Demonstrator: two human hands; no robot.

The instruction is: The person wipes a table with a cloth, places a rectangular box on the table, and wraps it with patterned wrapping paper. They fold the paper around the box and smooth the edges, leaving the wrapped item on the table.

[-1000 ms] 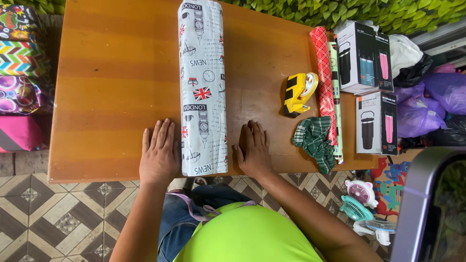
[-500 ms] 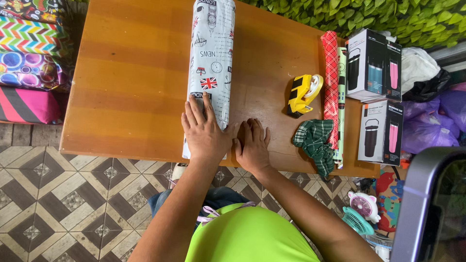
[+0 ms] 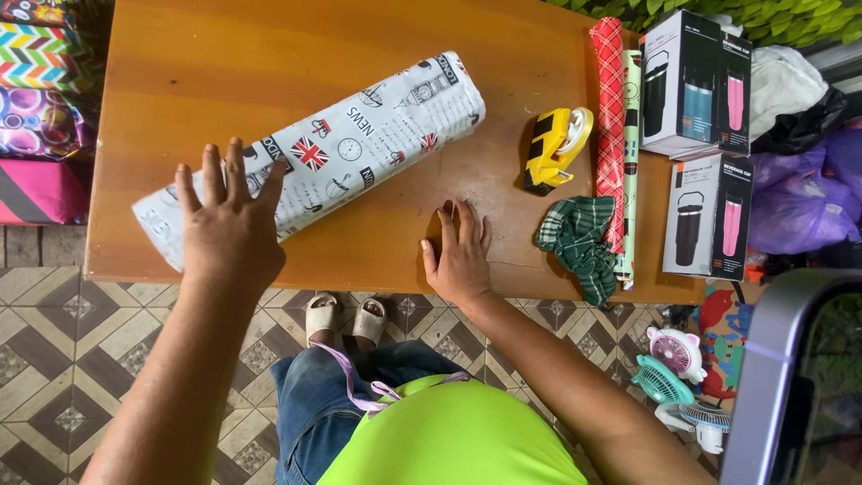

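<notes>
The left hand [image 3: 232,229] is seen nearest, fingers spread and flat, laid over the lower-left end of a roll of wrapping paper [image 3: 350,148]; nothing is clasped in it. The right hand [image 3: 459,256] is pressed palm-down on the bare wood of the table [image 3: 180,108], fingers together and extended, gripping nothing, apart from the roll. The roll, pale with printed flags, clocks and towers, is laid slantwise across the table, its near end by the front-left edge and its far end pointed toward the middle. To the right of the right hand a green checked cloth [image 3: 579,242] is bunched near the table's front edge. Beyond it a yellow tape dispenser [image 3: 552,148] is placed, and beside that a red checked roll [image 3: 611,117] is stretched lengthwise. Farther right, two tumbler boxes [image 3: 696,81] are stood.
</notes>
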